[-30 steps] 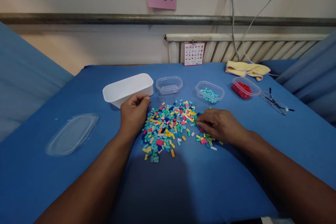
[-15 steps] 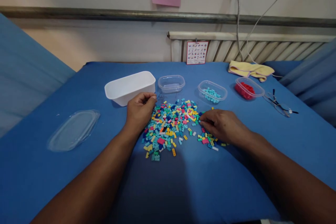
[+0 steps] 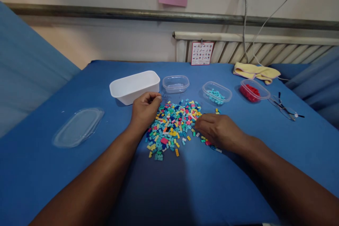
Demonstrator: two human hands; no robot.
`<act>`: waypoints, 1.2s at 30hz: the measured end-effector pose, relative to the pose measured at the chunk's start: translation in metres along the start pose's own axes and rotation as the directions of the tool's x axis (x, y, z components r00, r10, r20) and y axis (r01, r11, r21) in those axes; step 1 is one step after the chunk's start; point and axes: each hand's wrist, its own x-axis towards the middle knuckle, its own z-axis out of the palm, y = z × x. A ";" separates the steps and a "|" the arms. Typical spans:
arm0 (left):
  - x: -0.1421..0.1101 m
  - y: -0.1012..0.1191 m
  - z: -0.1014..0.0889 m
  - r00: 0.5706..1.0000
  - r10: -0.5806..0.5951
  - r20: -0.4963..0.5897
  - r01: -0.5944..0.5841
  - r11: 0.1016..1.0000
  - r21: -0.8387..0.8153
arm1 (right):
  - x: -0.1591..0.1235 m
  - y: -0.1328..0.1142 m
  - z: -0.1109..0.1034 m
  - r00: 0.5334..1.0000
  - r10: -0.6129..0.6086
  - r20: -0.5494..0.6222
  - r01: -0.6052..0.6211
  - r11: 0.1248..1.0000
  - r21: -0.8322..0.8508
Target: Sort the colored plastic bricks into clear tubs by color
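Note:
A heap of small toy building bricks (image 3: 174,120) in many colours covers the middle of the blue surface. At its left edge is my left hand (image 3: 145,109), closed with thumb and forefinger pinched; anything between them is too small to make out. My right hand (image 3: 218,130) is palm down at the heap's right edge, fingers drawn together over the bricks. Its fingertips are hidden, so I cannot see what they hold. Beyond lie a clear plastic tub (image 3: 176,84) with nothing visible in it, a tub of light-blue bricks (image 3: 216,95) and a tub of red bricks (image 3: 250,91).
Behind my left hand stands a white bin (image 3: 135,86). Clear lids (image 3: 79,127) lie at the left. Eyeglasses (image 3: 286,107) and a yellow cloth (image 3: 255,71) lie at the right. A radiator (image 3: 265,51) and a small calendar (image 3: 202,53) are at the back.
My right hand has shifted left toward the main heap, now covering part of the smaller cluster. My left hand keeps its pinch by the heap. The whole view has drifted slightly.

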 end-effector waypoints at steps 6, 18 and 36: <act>-0.001 0.002 0.001 1.000 0.001 0.005 -0.001 1.000 0.018 | -0.002 0.003 0.000 0.994 0.104 0.033 -0.105 0.994 0.023; 0.001 -0.003 0.002 1.000 0.018 0.019 -0.018 1.000 0.021 | -0.003 0.001 -0.008 0.992 0.101 0.076 -0.096 0.993 -0.066; -0.004 0.006 0.002 0.997 0.076 0.009 -0.076 0.995 0.066 | 0.017 -0.008 0.003 0.973 0.218 0.071 -0.204 0.965 -0.162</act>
